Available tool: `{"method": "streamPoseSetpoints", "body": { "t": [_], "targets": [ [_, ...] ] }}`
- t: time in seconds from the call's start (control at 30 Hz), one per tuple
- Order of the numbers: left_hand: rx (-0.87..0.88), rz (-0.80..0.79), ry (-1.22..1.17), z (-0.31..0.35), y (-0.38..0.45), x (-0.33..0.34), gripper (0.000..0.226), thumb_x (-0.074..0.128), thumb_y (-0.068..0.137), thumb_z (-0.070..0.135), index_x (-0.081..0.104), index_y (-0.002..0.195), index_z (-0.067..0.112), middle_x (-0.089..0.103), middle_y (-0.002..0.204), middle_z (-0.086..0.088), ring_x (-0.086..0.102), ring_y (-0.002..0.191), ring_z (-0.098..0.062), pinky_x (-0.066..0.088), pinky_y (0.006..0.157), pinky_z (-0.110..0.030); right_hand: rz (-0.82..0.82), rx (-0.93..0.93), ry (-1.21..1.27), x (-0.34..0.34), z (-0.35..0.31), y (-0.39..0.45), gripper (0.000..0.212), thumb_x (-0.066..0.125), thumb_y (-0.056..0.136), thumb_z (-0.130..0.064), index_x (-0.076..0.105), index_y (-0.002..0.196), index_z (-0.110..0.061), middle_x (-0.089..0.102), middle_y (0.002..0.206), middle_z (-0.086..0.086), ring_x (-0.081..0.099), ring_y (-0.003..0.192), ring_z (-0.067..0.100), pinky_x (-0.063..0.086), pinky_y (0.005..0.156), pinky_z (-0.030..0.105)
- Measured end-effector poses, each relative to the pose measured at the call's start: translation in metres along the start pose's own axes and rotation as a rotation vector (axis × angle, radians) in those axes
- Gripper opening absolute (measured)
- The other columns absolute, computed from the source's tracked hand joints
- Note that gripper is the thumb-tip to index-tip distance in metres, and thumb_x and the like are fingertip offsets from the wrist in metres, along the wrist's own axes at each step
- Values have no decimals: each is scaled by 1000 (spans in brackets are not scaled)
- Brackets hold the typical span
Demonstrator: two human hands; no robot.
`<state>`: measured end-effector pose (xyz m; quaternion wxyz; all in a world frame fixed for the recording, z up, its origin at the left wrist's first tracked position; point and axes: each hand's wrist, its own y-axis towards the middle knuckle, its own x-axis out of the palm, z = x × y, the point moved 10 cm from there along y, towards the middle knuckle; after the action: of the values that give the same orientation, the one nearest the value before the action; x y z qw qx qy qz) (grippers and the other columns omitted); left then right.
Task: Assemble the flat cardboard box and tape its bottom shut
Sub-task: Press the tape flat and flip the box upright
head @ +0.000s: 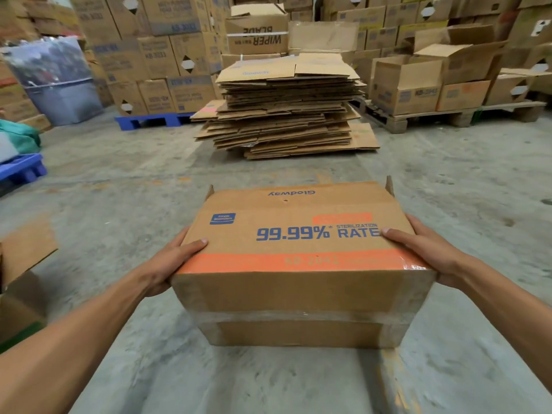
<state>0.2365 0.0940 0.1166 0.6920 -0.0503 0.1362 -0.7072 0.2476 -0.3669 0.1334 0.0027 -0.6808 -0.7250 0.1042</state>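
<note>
At lower centre of the frame we have the assembled cardboard box, printed "99.99% sterilization rate", held off the concrete floor between both hands. Left hand wraps the left end, thumb lying flat on the printed face; right hand does the same on the right end, thumb by the lettering. Fingers beyond the ends are hidden, so we can't tell how far they curl under. A clear tape strip runs across the near face along the flap seam, so the bottom looks sealed, we judge; the far side shows two small flaps sticking up, still open.

For this step we'd keep the grip even on both ends, pressing inward without crushing the panels, and turn the box so the taped face goes down before setting it on the floor. Worth checking that the tape ends are pressed down at the corners; the right corner tape looks wrinkled.

Around: a stack of flattened cartons at upper centre, well apart. Blue pallet at upper left, wooden pallet with open boxes at upper right. Another carton at the left edge, near the left forearm. Floor ahead lets us set down.
</note>
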Motion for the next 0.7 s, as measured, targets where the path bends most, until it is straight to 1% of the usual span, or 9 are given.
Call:
{"method": "streamPoseSetpoints", "body": {
  "t": [0.1, 0.17, 0.23, 0.3, 0.4, 0.47, 0.57, 0.63, 0.7],
  "targets": [
    [169, 90, 39, 20, -15, -15, 60, 69, 84, 40, 42, 137, 45, 62, 129, 9, 65, 111, -15, 51, 91, -36, 37, -172, -114, 2, -27, -5, 64, 71, 88, -32, 40, 145, -30, 64, 123, -5, 70, 84, -2, 52, 64, 14],
    [308, 172, 92, 33, -30, -19, 74, 70, 78, 41, 36, 143, 41, 59, 130, 17, 61, 113, -2, 48, 91, -22, 101, -297, -165, 3, -38, -11, 78, 73, 83, -37, 33, 149, -33, 59, 129, -11, 64, 95, -12, 48, 75, 13],
    [369, 220, 147, 29, -41, -17, 80, 72, 82, 31, 28, 149, 36, 54, 133, 23, 56, 117, 5, 46, 90, -11, 166, -359, -204, 6, -29, -18, 86, 72, 80, -40, 25, 152, -33, 52, 135, -12, 56, 107, -16, 46, 88, 17],
    [352, 199, 167, 5, -47, -9, 84, 73, 85, 16, 24, 150, 35, 54, 134, 27, 56, 118, 4, 46, 95, -12, 175, -355, -236, 13, -5, -23, 92, 76, 81, -39, 20, 153, -33, 48, 140, -13, 54, 119, -5, 44, 101, 29],
    [266, 196, 192, -39, -52, 1, 86, 72, 85, 6, 24, 150, 34, 54, 131, 27, 56, 112, 11, 45, 102, -23, 161, -309, -340, 19, 32, -35, 94, 71, 78, -43, 14, 153, -40, 46, 141, -24, 51, 127, 14, 44, 104, 40],
    [249, 209, 191, -52, -52, 6, 85, 71, 84, 4, 25, 149, 33, 52, 132, 24, 56, 107, 17, 48, 93, -13, 183, -283, -395, 14, 46, -40, 94, 71, 77, -47, 14, 152, -45, 49, 142, -16, 54, 125, 18, 47, 102, 46],
    [228, 233, 198, -59, -47, 7, 80, 72, 84, 4, 30, 145, 34, 53, 129, 23, 57, 102, 20, 48, 79, -5, 202, -255, -400, 12, 56, -41, 93, 72, 75, -49, 17, 150, -43, 51, 140, -11, 57, 120, 19, 49, 100, 46],
    [224, 255, 217, -60, -46, 7, 73, 72, 85, 10, 32, 140, 38, 53, 124, 28, 56, 99, 22, 48, 82, -7, 206, -246, -412, 13, 61, -40, 92, 74, 78, -43, 17, 150, -41, 51, 141, -9, 56, 122, 19, 48, 99, 43],
    [207, 264, 212, -64, -44, 9, 66, 69, 88, 18, 34, 141, 38, 55, 124, 26, 55, 103, 16, 46, 88, -16, 224, -226, -425, 12, 65, -39, 90, 75, 82, -36, 17, 151, -37, 50, 145, -5, 54, 124, 22, 47, 100, 43]
  ]
}}
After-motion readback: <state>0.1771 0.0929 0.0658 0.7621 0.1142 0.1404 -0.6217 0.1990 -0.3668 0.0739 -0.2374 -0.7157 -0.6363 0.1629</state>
